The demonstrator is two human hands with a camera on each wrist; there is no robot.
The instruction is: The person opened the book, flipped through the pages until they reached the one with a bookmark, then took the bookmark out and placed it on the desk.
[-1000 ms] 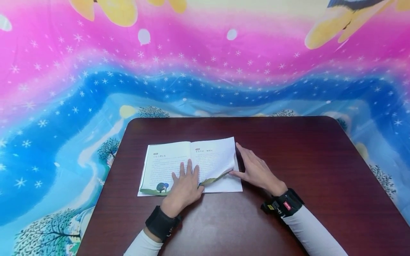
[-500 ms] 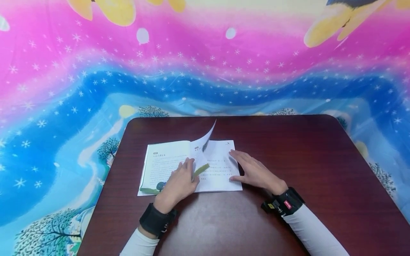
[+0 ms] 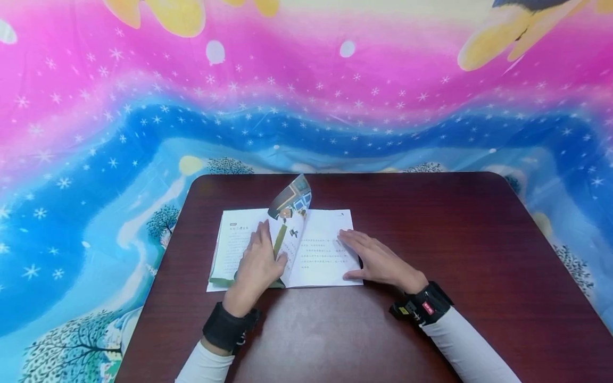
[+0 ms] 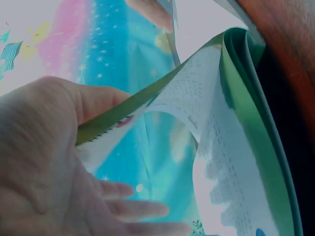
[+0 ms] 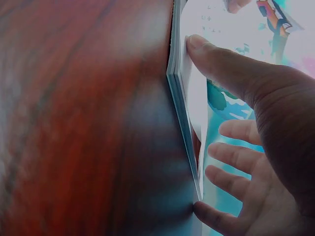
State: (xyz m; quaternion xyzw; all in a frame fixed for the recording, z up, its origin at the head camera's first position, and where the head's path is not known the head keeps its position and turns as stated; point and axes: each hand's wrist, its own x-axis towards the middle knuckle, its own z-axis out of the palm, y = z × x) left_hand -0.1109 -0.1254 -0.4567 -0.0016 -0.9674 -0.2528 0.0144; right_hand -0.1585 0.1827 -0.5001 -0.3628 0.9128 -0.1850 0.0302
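An open book (image 3: 323, 255) with printed pages lies on the brown table. One page (image 3: 291, 201) stands raised and curved over its spine, with a coloured picture at its top. My left hand (image 3: 257, 266) is over the left-hand side of the book, its straight fingers apart from the thumb. In the left wrist view, that page's green-edged border (image 4: 128, 110) runs into the crook between thumb and fingers. At the book's right edge, my right hand (image 3: 380, 259) has its fingers extended. The thumb (image 5: 221, 59) touches the page corner in the right wrist view.
The dark reddish-brown table (image 3: 479, 239) has rounded far corners. Behind it hangs a pink and blue patterned cloth (image 3: 306, 117). Black straps with small cameras (image 3: 423, 304) sit on both wrists.
The left hand has moved left, and the page has gone from lying low on the right to standing up over the spine. The right hand has slipped slightly down the right edge.
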